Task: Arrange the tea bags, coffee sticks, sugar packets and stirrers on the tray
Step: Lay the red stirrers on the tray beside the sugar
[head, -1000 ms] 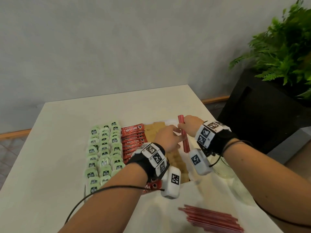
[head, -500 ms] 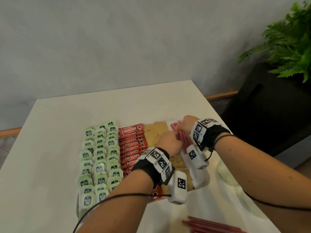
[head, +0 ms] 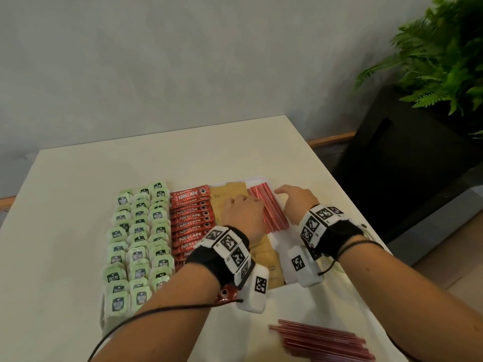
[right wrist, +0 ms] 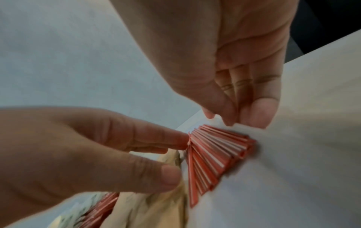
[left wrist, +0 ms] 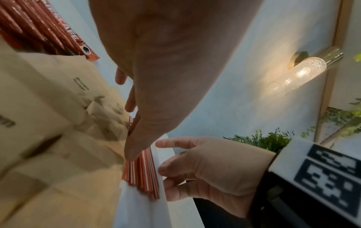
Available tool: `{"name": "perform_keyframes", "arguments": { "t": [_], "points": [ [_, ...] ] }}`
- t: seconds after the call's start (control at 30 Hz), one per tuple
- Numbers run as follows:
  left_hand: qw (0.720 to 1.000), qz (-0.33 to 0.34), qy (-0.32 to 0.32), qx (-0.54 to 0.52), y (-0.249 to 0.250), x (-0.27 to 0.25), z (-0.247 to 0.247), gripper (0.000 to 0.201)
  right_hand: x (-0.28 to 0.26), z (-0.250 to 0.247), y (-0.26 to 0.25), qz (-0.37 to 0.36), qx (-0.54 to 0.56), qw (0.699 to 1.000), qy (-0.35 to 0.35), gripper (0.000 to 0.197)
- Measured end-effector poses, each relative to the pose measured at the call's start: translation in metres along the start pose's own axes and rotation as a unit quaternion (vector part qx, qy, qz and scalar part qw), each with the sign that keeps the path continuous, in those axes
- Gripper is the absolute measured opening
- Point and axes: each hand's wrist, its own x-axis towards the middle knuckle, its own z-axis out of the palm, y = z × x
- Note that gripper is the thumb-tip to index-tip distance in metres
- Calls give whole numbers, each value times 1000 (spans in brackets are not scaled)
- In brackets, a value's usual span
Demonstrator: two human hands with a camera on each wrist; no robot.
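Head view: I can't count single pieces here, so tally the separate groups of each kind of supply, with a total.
green tea bags: 1 block
red coffee sticks: 1 column
brown sugar packets: 1 block
red stirrers: 2 groups, one beside the sugar, one loose near the table edge
Total: 5 groups

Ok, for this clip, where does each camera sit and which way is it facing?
Head: worn on the head, looking forward and down at the tray on the table; both forearms, left hand and right hand show.
Left wrist: looks along the left hand over the sugar packets toward the wall; the right hand shows too.
Right wrist: looks along the right hand down at the stirrers; the left hand shows too.
Shared: all three see both hands flanking the stirrers.
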Motion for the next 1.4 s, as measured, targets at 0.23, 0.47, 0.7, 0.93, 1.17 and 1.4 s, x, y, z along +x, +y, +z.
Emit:
{"name": "perform_keyframes", "arguments": {
  "t": [0.23, 0.47, 0.7, 0.93, 1.17, 1.4],
  "points": [
    [997, -15, -71, 24, 1, -5, 4, 88, -4, 10, 7, -40, -15, 999, -23, 52],
    [998, -33, -55, -7, 7, -3, 1, 94, -21, 16, 11, -63, -36, 995, -70, 81],
    [998, -35, -51, -4, 5, 0, -6, 88, -10, 20, 16, -24, 10, 998, -58, 95],
    [998, -42, -54, 3, 6, 0, -7, 98, -5, 24, 25, -29, -7, 997, -65, 93],
    [997, -20, -79, 6, 7, 1, -4, 88, -3, 22, 26, -85, -3, 995, -50, 76],
    [995, -13, -85, 40, 12, -6, -15, 89, -21, 7, 19, -64, -21, 995, -69, 86]
  ]
}}
